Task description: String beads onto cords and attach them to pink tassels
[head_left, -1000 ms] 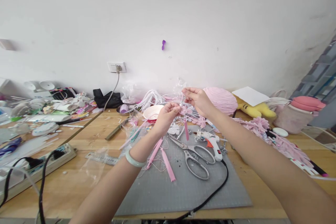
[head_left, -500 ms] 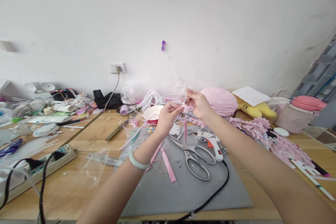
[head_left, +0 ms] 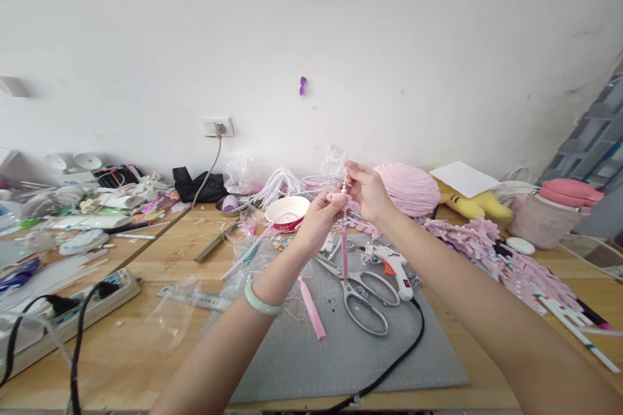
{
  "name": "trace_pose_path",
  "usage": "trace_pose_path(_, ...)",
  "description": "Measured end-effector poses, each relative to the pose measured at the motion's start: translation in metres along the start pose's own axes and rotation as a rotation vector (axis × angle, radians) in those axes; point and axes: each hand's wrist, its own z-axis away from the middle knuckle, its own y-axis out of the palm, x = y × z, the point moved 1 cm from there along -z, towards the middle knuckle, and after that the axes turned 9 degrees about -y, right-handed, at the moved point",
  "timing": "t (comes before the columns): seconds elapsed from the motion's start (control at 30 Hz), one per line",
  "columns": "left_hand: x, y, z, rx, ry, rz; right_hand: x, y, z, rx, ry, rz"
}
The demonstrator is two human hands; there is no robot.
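Scissors (head_left: 347, 290): smooth metal. Above scissors, held ornament (head_left: 353, 206): shiny beads (head_left: 344, 188), silky-looking strand (head_left: 344, 240). Under scissors, mat (head_left: 413, 363): smooth, matt. Right of scissors, glue gun (head_left: 400, 269): smooth plastic. Left of scissors, bag (head_left: 175, 314): clear, glossy, crinkled plastic.

Arms (head_left: 457, 275) forward, left hand (head_left: 318, 219) and right hand (head_left: 370, 193) (the higher one) close together, each in a pinch.

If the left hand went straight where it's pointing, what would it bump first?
Probably the right hand, just past the pink piece the left hand pinches, though depth is hard to judge.
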Motion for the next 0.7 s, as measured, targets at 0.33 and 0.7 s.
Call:
trace_pose_path(0.33,-0.003,0.000,-0.002,0.015,0.035,0.067,0.007,-0.007,-0.002,-0.027,-0.068,-0.074)
trace_pose_path(0.7,0.008,0.002,-0.006,-0.074,0.074,0.198,0.001,0.000,-0.002,-0.051,0.062,-0.074)
